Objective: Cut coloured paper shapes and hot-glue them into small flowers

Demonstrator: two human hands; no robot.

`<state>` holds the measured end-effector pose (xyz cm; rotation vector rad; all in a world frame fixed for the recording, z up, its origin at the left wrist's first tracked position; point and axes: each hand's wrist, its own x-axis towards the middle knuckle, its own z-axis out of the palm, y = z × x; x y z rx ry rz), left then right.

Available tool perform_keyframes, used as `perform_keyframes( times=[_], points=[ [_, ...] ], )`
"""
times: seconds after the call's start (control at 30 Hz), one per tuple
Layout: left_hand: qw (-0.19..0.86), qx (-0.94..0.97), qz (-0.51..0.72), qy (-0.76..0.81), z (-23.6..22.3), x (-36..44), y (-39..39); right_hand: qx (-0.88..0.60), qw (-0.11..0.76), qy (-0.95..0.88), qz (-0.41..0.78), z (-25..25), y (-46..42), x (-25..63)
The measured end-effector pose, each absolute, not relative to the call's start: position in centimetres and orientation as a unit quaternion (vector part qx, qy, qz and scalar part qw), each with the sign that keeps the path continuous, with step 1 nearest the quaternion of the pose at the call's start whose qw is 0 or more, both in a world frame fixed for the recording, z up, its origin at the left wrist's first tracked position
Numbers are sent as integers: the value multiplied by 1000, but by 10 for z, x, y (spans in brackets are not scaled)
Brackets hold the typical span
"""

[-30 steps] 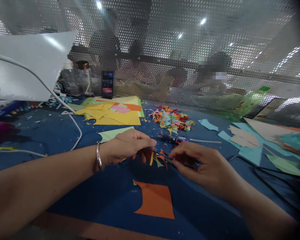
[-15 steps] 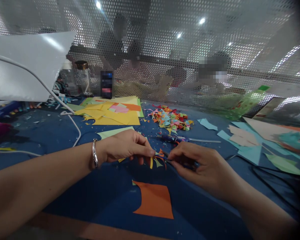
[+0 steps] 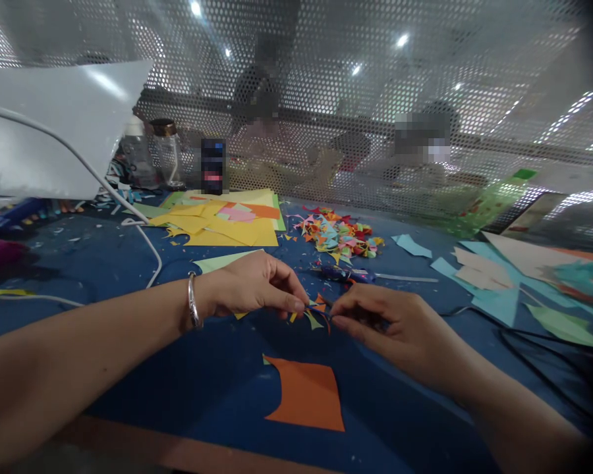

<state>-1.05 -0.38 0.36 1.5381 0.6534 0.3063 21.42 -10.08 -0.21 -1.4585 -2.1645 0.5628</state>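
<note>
Blue table (image 3: 202, 382), thin piece (image 3: 319, 311) between fingers (image 3: 295, 305).

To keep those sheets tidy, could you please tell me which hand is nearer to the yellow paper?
Left. The left hand is in front of the yellow paper; the right hand is farther away, toward the right.

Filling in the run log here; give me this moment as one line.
left hand: pinching thin blue piece; right hand: at its other end; nearer: orange paper; beyond: scrap pile
</note>
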Motion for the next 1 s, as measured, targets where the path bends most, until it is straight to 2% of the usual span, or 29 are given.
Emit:
perform_keyframes(
  times=[0.33, 1.0],
  points=[
    [671, 674, 158, 263, -1, -8, -5, -528, 246, -792, 184, -5, -100, 212],
    [614, 723, 143, 281, 6, -9, -7, -521, 231, -809, 147, -5, -104, 211]
  ],
)
